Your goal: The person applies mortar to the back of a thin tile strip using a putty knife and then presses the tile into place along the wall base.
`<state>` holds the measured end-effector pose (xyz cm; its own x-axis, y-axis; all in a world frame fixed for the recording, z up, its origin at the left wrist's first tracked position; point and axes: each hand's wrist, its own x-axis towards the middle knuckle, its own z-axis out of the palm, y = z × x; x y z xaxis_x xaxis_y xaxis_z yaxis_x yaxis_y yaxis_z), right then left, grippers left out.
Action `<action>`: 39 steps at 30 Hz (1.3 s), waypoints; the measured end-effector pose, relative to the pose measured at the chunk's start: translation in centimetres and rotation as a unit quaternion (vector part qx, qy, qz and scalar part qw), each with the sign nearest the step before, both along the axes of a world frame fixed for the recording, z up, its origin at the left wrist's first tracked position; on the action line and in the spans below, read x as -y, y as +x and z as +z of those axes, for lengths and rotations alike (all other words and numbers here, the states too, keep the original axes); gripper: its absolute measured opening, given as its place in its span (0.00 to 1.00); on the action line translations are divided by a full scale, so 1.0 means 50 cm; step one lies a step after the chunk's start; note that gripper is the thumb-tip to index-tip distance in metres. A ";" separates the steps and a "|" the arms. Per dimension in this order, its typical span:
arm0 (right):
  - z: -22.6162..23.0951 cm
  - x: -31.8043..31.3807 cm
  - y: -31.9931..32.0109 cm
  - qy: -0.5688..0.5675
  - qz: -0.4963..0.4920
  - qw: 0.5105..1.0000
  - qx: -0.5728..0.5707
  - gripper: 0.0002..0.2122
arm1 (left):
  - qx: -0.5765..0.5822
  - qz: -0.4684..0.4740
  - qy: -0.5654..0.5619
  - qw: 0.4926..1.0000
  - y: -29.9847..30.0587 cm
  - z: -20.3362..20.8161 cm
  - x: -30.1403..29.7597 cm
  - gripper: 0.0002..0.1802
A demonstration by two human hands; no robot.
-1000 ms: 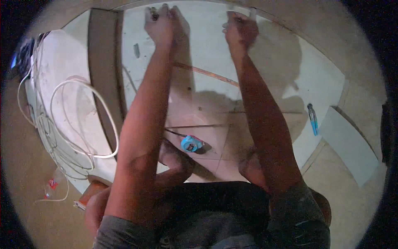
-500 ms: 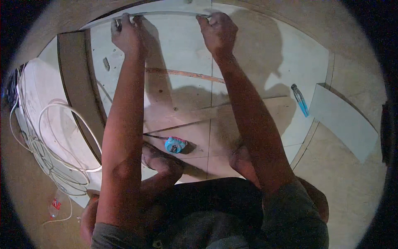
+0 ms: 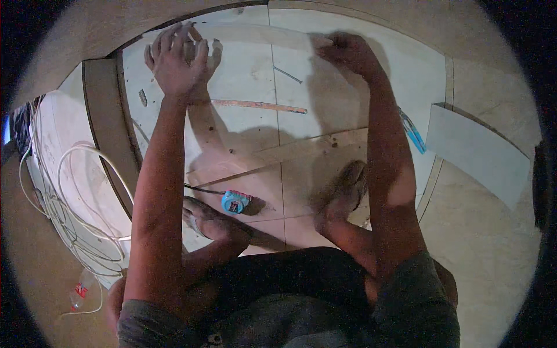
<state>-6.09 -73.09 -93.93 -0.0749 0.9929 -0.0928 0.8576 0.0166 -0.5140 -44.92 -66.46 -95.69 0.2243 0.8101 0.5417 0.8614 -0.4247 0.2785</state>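
A long, pale flat strip (image 3: 261, 36) runs left to right across the far part of the white tiled surface (image 3: 246, 66). My right hand (image 3: 348, 53) pinches its right end between thumb and fingers. At the other end, my left hand (image 3: 181, 64) has its fingers spread at the strip; whether they press on it is unclear. Nearer me lies a thin reddish-brown strip (image 3: 261, 106), with a slim grey rod like a long nail (image 3: 288, 75) beyond it. A blue tape measure (image 3: 235, 202) sits between my feet.
Blue-handled pliers (image 3: 413, 134) lie beside my right forearm, near a loose pale panel (image 3: 481, 156). On the left are a dark brown board (image 3: 113, 116) and coils of white cable (image 3: 55, 211). A plastic bottle (image 3: 79, 294) lies at the lower left.
My right hand has moved right along with its grip on the strip, whose broad face now shows. My left hand's fingers have spread from a pinch. The slim rod has come into sight.
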 end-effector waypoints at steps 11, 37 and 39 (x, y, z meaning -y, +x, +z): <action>0.021 0.102 0.141 -0.172 -0.225 0.955 -0.088 0.20 | 0.041 -0.076 -0.219 0.972 0.161 0.021 0.039 0.24; -0.072 0.168 0.049 0.226 -0.317 0.916 0.097 0.10 | 0.577 -0.099 -0.362 0.725 0.321 -0.050 -0.061 0.09; -0.069 0.166 0.051 0.233 -0.309 0.916 0.104 0.10 | 0.618 -0.087 -0.375 0.685 0.329 -0.045 -0.062 0.10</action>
<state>-3.52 -81.39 -97.39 0.4867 0.7744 0.4043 0.8557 -0.3296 -0.3990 -28.49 -63.38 -97.92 0.0978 0.9841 -0.1481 -0.2759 0.1698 0.9461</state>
